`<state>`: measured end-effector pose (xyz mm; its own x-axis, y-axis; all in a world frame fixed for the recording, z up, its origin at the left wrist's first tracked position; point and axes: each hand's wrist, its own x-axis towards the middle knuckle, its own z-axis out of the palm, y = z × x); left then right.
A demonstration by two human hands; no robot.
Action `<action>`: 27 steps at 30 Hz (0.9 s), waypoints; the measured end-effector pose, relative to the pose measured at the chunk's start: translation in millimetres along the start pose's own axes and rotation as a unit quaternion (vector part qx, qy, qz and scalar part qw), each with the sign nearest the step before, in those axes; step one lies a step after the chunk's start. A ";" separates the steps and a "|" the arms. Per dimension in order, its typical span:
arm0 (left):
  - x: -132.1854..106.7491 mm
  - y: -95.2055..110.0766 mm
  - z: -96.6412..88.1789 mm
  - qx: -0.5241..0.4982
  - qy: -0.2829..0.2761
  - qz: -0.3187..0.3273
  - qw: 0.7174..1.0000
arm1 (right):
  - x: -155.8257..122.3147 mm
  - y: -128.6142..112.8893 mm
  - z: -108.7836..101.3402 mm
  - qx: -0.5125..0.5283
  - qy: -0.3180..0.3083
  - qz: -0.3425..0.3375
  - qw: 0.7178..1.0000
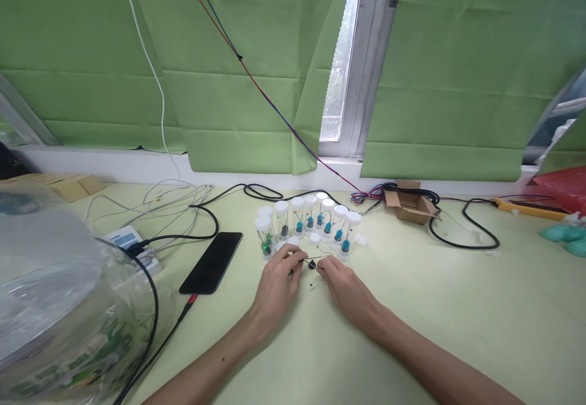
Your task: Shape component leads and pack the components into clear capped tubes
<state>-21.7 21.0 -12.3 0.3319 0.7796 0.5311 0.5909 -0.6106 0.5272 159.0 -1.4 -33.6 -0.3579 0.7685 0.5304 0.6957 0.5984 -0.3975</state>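
Note:
My left hand (pixel 278 278) and my right hand (pixel 344 280) meet low over the table, fingers pinched together. Between the fingertips runs a thin dark rod (pixel 315 257), its ends reaching towards both hands. A small black knob-like piece (pixel 312 265) sits just under it; whether it is joined to the rod I cannot tell. Just beyond stand several clear vials with white caps, among them one at the right (pixel 348 234) with a blue piece inside and one at the left (pixel 264 237) with green pieces. A loose white cap (pixel 361 240) lies beside them.
A black phone (pixel 211 263) lies left, with a cable at its lower end. A large clear plastic bag (pixel 68 307) fills the left side. Cables, a power strip (pixel 132 246) and an open small cardboard box (pixel 411 205) lie further back. Green blinds (pixel 238 106) hang behind.

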 end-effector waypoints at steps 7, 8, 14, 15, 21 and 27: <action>1.1 -0.4 -1.8 0.039 0.002 0.026 0.999 | -0.4 0.0 0.2 0.000 0.007 -0.007 1.000; 1.2 -0.7 -1.7 0.034 0.000 0.023 0.999 | -0.5 0.1 0.3 -0.001 0.008 -0.006 1.000; 0.8 -1.6 -1.1 0.007 -0.005 0.000 1.000 | -0.5 -0.1 0.1 0.002 0.011 -0.007 1.000; 0.7 -1.5 -1.0 0.005 -0.005 0.000 1.000 | -0.5 -0.2 0.0 0.003 0.013 -0.009 1.000; 0.2 -0.8 -0.3 0.006 -0.010 0.001 1.000 | -0.4 -0.3 -0.1 -0.003 0.006 -0.010 1.000; 0.3 -0.6 -0.9 0.044 -0.013 0.023 0.999 | -1.0 -0.9 -1.8 -0.004 0.000 -0.008 1.000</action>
<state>-22.5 21.5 -11.9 0.3792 0.7550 0.5350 0.6368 -0.6324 0.4411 159.9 -3.1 -32.4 -0.3689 0.7583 0.5376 0.6943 0.6093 -0.3831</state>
